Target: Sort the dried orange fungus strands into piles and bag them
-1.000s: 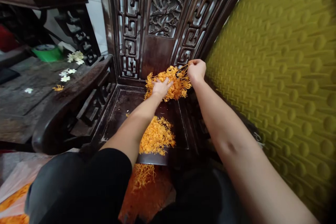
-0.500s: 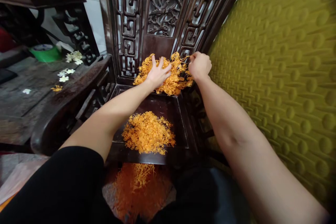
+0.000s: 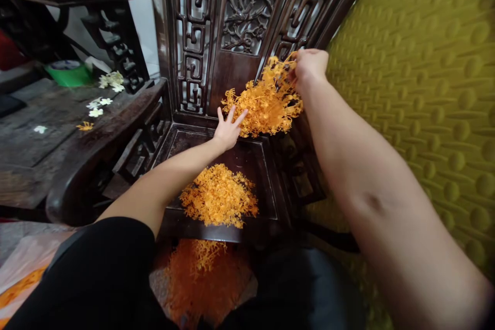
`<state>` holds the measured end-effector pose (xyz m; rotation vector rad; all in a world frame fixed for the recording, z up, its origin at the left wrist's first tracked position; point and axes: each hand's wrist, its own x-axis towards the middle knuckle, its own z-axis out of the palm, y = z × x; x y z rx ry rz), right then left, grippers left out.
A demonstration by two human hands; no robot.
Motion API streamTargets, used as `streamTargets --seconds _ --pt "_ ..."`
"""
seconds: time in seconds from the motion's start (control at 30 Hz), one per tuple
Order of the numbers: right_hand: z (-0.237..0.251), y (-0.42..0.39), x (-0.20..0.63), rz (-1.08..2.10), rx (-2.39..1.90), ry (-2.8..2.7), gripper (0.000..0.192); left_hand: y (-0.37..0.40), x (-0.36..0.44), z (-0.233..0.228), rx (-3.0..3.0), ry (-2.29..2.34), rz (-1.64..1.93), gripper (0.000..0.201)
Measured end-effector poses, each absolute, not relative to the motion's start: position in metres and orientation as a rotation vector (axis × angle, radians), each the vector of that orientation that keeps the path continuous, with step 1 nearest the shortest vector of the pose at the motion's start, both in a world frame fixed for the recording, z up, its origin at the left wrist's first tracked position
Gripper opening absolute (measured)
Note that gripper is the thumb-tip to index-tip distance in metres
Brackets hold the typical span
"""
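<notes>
The orange frilled bunch (image 3: 266, 105) is being pinched at its top by the right hand (image 3: 311, 66) over the back-right corner of the chair seat (image 3: 253, 157), seemingly for free hanging, while apparently being steadied by the spread left hand (image 3: 228, 132).

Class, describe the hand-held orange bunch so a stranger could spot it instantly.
Find the dark carved wooden chair. Before its backrest, the right hand grips a frilly orange bunch. Unlike the orange heap lying on the seat, this bunch is held up.
</notes>
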<state>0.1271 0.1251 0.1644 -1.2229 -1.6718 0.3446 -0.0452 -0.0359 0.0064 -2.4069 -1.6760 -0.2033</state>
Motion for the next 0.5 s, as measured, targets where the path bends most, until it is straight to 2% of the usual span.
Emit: streamTargets --seconds 0.2,0.27,0.33,0.4,0.5 --pt "0.217 0.077 0.125 -0.008 -1.24 -1.988 0.026 -0.032 -0.039 0.02 -2.439 -1.473 -0.429 0.063" --pt "0.233 0.067 0.117 -0.063 -1.189 -1.897 0.022 -0.028 -0.03 0.019 -2.497 -1.482 -0.314 0.07" --pt "0.243 0.061 0.113 -0.075 -1.155 -1.777 0.017 -0.023 -0.022 0.013 -2.604 -1.603 -0.044 0.08" --pt "0.249 0.059 0.114 -0.103 -1.08 -1.592 0.02 -0.018 -0.02 0.003 -2.678 -1.788 0.176 0.087" --pt "0.263 0.067 0.128 -0.167 -0.891 -1.269 0.028 -0.014 -0.028 -0.012 -2.692 -2.015 0.229 0.092"
